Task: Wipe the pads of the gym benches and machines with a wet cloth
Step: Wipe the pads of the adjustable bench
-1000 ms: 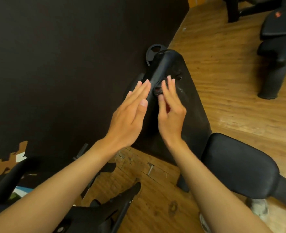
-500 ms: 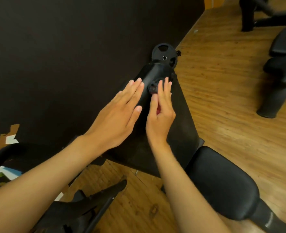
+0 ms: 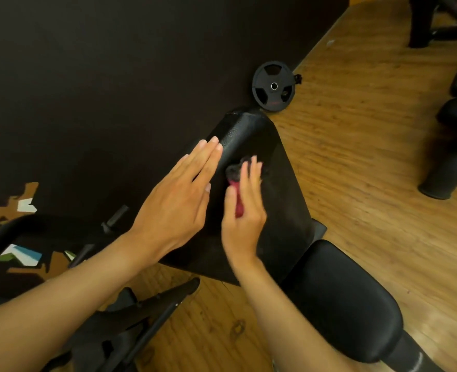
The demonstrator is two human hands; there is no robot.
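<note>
A black sloped arm pad [image 3: 283, 210] of a curl bench stands in front of me, its rounded top edge near the dark wall. My right hand [image 3: 244, 210] presses a dark and pink cloth [image 3: 235, 181] flat against the pad's face, fingers straight; the hand is motion-blurred. My left hand [image 3: 179, 202] lies flat with straight fingers on the pad's left side, fingertips near the top edge. The black seat pad [image 3: 340, 299] sits lower right.
A black weight plate [image 3: 273, 86] leans against the dark wall [image 3: 114, 76] beyond the pad. Black machine handles and frame [image 3: 130, 312] fill the lower left. More black padded equipment [image 3: 455, 146] stands at the right on the wooden floor [image 3: 369, 170].
My right hand has slid the cloth down the pad, away from the top edge. The left hand stays flat beside it. The view has shifted, showing the whole weight plate.
</note>
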